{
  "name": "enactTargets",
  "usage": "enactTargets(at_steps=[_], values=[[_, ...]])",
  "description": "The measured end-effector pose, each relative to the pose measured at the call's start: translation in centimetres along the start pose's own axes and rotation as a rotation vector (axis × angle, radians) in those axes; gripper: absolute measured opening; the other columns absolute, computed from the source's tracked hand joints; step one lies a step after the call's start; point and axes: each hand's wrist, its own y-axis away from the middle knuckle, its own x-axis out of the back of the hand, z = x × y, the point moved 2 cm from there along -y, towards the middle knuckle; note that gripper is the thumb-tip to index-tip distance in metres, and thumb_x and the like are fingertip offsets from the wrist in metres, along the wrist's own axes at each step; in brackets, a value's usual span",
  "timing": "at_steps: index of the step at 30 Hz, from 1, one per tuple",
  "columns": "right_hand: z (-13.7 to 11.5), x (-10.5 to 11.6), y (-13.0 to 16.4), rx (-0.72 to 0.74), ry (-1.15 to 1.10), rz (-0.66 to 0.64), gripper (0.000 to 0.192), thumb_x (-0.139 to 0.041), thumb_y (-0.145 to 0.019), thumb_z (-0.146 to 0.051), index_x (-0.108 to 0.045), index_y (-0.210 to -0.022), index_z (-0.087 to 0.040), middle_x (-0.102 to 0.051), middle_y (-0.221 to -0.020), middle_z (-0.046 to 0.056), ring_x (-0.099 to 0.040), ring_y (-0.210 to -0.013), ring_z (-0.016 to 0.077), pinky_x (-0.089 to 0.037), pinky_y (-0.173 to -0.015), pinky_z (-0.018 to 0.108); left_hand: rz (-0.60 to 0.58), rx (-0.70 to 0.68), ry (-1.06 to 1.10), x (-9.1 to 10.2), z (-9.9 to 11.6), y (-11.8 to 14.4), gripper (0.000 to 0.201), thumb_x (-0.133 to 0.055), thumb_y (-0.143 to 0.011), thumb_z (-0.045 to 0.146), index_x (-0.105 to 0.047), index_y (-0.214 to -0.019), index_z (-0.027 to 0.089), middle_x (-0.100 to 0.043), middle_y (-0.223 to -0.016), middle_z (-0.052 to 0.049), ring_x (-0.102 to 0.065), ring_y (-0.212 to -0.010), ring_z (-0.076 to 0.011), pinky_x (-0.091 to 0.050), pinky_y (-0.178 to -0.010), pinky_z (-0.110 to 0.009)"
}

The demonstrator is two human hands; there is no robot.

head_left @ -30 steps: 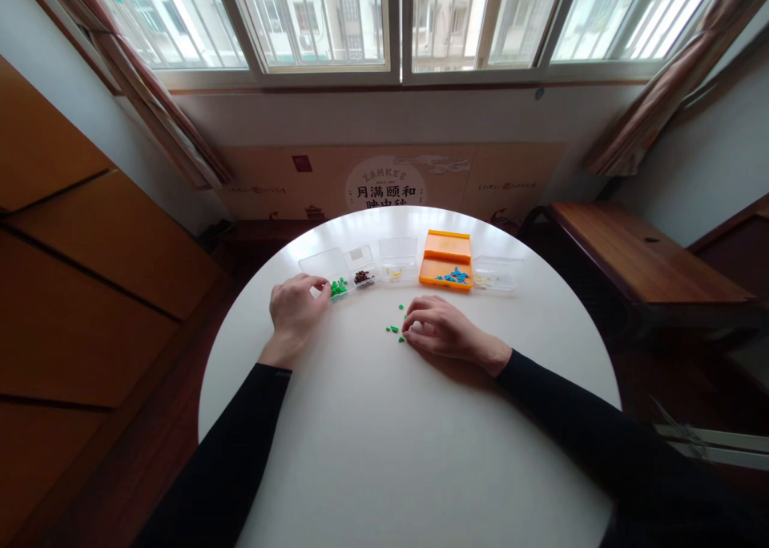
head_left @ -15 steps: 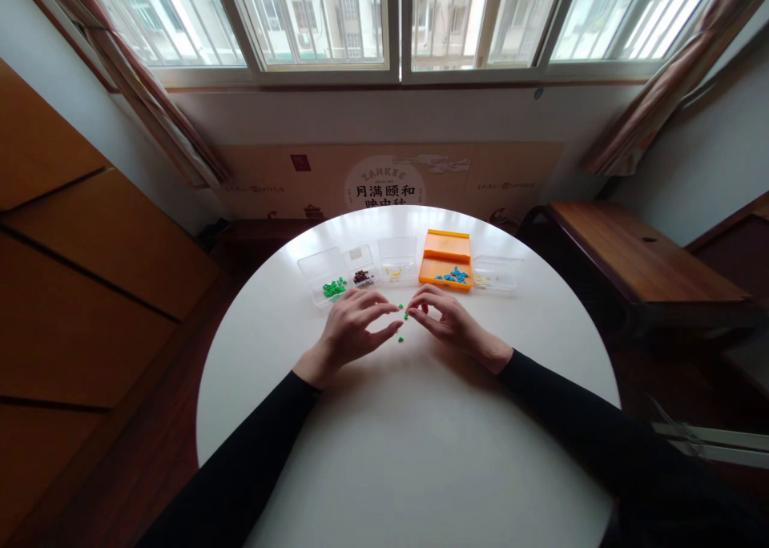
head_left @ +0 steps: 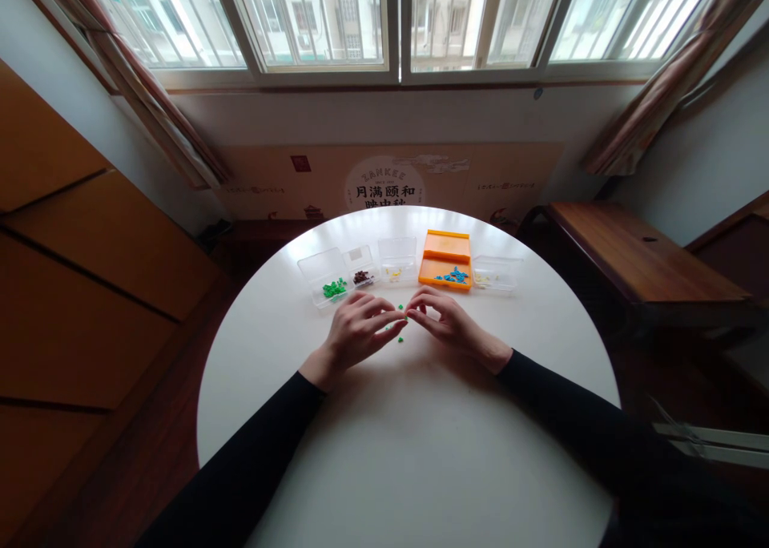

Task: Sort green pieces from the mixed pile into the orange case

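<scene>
My left hand [head_left: 364, 324] and my right hand [head_left: 448, 320] meet fingertip to fingertip over the middle of the white round table [head_left: 396, 452]. Both are closed in a pinch around a small green piece [head_left: 406, 317], which the fingers mostly hide. One loose green piece [head_left: 400, 307] lies just beyond the fingertips. Another green piece [head_left: 400, 340] lies nearer to me, below the left fingers. Beyond my left hand, a clear box [head_left: 316, 269] holds a heap of green pieces [head_left: 334, 289].
Also along the far side stand a small clear box with dark brown pieces [head_left: 363, 277], a clear box [head_left: 397, 250] with yellow pieces, an orange case [head_left: 446, 245] with blue pieces [head_left: 453, 276], and another clear box [head_left: 505, 271] with pale pieces. A wooden bench [head_left: 649, 251] stands to the right.
My left hand has moved right, and its open thumb and finger have closed at the green piece by my right fingertips. My right hand has hardly moved.
</scene>
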Motion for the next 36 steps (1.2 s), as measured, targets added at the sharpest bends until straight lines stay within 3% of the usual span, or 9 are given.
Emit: enactTargets(at_steps=[10,18,27,36], values=[[-0.02,0.11,-0.01,0.001,-0.011,-0.006,0.024,-0.064,-0.114,-0.041,-0.075,-0.103,-0.023,-0.073,-0.101,0.007,-0.069,-0.092,0.0212,-0.057,-0.082,0.036,0.004,0.005,-0.019,-0.19,0.28,-0.24,0.007,-0.079,-0.101,0.023,-0.078,-0.104,0.030,-0.081,-0.089,0.003,-0.070,-0.074,-0.0157,-0.051,-0.079,-0.036],[-0.43,-0.06,0.13,0.054,0.122,-0.006,0.013,-0.074,-0.109,-0.036,-0.074,-0.115,-0.025,-0.073,-0.100,0.005,-0.066,-0.087,0.0204,-0.057,-0.083,0.037,0.051,0.171,0.116,-0.45,-0.49,0.11,0.005,-0.081,-0.099,0.026,-0.078,-0.095,0.026,-0.079,-0.085,0.002,-0.073,-0.075,-0.0165,-0.053,-0.078,-0.036],[-0.18,-0.05,-0.04,0.065,0.110,-0.004,0.019,-0.067,-0.112,-0.036,-0.076,-0.102,-0.023,-0.073,-0.096,0.006,-0.067,-0.086,0.0207,-0.058,-0.080,0.036,-0.060,0.166,0.144,-0.87,-0.48,0.40,0.006,-0.078,-0.103,0.029,-0.080,-0.098,0.026,-0.081,-0.090,-0.001,-0.074,-0.080,-0.0170,-0.055,-0.079,-0.036],[-0.52,0.11,-0.06,0.048,0.069,0.011,0.026,-0.062,-0.114,-0.038,-0.076,-0.098,-0.022,-0.075,-0.095,0.007,-0.069,-0.087,0.0216,-0.057,-0.080,0.037,-0.054,0.163,0.157,-0.96,-0.68,0.56,0.003,-0.079,-0.103,0.028,-0.081,-0.101,0.027,-0.081,-0.091,-0.001,-0.075,-0.081,-0.0164,-0.056,-0.080,-0.035]])
